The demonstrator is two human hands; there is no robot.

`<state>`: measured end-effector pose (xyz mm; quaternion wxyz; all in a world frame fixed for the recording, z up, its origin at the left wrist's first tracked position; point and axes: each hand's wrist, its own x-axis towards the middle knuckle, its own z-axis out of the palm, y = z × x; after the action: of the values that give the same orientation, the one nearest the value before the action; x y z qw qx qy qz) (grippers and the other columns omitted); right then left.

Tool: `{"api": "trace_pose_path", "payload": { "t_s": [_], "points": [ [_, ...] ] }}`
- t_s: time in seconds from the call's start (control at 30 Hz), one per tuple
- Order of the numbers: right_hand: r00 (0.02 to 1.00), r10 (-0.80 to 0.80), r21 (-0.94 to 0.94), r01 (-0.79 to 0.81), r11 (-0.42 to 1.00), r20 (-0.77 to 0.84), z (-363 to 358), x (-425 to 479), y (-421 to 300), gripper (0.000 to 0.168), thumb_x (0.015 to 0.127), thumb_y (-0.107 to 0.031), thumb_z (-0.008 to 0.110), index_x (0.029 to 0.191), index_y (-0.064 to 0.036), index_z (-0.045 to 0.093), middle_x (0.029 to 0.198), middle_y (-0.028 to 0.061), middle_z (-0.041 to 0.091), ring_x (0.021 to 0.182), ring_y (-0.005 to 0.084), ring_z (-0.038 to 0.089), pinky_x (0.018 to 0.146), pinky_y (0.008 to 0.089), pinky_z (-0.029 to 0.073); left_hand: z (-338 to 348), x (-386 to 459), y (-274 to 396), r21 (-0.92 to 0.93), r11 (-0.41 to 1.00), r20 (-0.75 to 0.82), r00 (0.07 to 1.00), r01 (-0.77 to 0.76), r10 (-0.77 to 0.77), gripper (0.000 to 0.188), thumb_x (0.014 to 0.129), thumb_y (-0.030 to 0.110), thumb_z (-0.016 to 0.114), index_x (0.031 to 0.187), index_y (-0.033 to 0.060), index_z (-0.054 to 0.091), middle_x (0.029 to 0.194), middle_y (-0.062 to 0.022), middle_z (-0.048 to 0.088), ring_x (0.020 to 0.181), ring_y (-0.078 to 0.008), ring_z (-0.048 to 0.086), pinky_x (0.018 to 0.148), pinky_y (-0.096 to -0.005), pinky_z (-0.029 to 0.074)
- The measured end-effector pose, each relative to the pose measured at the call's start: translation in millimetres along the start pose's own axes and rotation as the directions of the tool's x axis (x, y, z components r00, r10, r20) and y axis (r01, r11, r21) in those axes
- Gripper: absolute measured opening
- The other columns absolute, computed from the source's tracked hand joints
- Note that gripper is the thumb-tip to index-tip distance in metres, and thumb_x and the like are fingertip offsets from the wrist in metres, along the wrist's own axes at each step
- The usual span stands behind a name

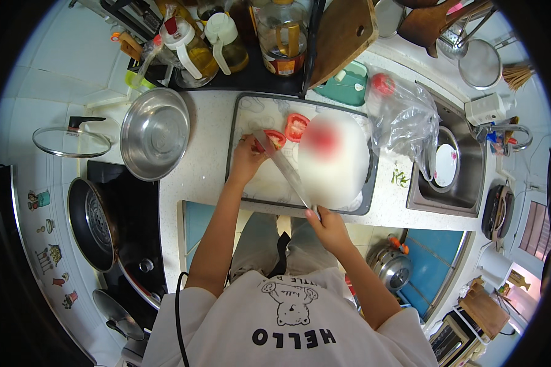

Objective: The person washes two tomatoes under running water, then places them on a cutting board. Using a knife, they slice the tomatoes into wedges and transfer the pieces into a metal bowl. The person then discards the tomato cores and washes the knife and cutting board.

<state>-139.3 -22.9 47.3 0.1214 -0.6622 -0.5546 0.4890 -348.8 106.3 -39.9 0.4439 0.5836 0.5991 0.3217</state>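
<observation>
My right hand (pixel 329 229) grips the handle of a kitchen knife (pixel 284 172) at the near edge of a grey-rimmed cutting board (pixel 266 192). The blade slants up and left, its tip end over a cut tomato piece (pixel 275 138). Against that piece rest the fingers of my left hand (pixel 248 158). Another tomato half (pixel 297 127), cut face up, lies just beyond it. A blurred white oval (pixel 333 174) with a red blur at its upper left covers the board's right part; what is there cannot be told.
Left of the board stands a steel basin (pixel 155 133), with a frying pan (pixel 92 225) on the dark cooktop farther left. To the right are a plastic bag (pixel 404 119) with a tomato (pixel 383 84), green scraps (pixel 399 177) and a sink (pixel 468 192). Oil jugs (pixel 190 48) stand behind.
</observation>
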Motion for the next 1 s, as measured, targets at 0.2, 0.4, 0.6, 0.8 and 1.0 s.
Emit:
{"api": "trace_pose_path", "payload": {
  "t_s": [0.2,0.4,0.6,0.8,1.0],
  "points": [
    [1.0,-0.022,-0.014,0.022,1.0,0.011,-1,13,-2,0.05,0.086,-0.045,0.043,0.071,0.003,0.048,0.057,0.0228,0.05,0.058,0.0396,0.05,0.055,0.0432,0.039,-6,9,-10,-0.069,0.998,0.107,0.994,0.007,0.0,0.055,0.065,0.016,0.073,0.113,0.0055,0.05,0.096,-0.0114,0.052,0.081,-0.0199,0.057,0.069,-0.0274,0.048],
    [0.992,0.054,0.419,-0.096,0.903,0.112,0,19,12,0.05,0.088,-0.046,0.038,0.073,-0.001,0.053,0.053,0.0087,0.05,0.049,0.016,0.049,0.045,0.0271,0.041,-11,9,-5,-0.07,0.997,0.09,0.995,0.045,-0.038,0.058,0.067,0.017,0.072,0.118,0.005,0.046,0.104,-0.011,0.052,0.084,-0.0183,0.057,0.073,-0.0271,0.047],
    [0.953,0.21,0.587,-0.299,0.752,0.217,-27,15,13,0.062,0.087,-0.055,0.029,0.067,-0.002,0.053,0.049,0.005,0.048,0.037,0.0129,0.046,0.037,0.0239,0.04,-27,14,-2,-0.211,0.967,0.202,0.974,0.142,-0.099,0.06,0.068,0.017,0.071,0.12,0.0046,0.044,0.107,-0.0101,0.054,0.081,-0.0172,0.057,0.072,-0.0272,0.047],
    [0.943,0.208,0.611,-0.328,0.72,0.261,-29,23,17,0.06,0.086,-0.056,0.033,0.067,-0.002,0.052,0.05,0.0053,0.048,0.038,0.0137,0.046,0.037,0.0257,0.039,-30,17,-1,-0.181,0.971,0.226,0.968,0.155,-0.113,0.057,0.069,0.014,0.07,0.119,0.0056,0.046,0.101,-0.0084,0.058,0.079,-0.0154,0.057,0.069,-0.0264,0.047],
    [0.958,0.179,0.618,-0.281,0.734,0.223,-14,44,19,0.059,0.086,-0.055,0.032,0.067,-0.003,0.05,0.049,0.0049,0.046,0.037,0.0138,0.045,0.036,0.0249,0.038,-27,17,-3,-0.216,0.955,0.245,0.958,0.203,-0.148,0.056,0.069,0.013,0.07,0.119,0.0062,0.046,0.1,-0.0078,0.058,0.077,-0.0142,0.057,0.066,-0.0254,0.047]
  ]
}}
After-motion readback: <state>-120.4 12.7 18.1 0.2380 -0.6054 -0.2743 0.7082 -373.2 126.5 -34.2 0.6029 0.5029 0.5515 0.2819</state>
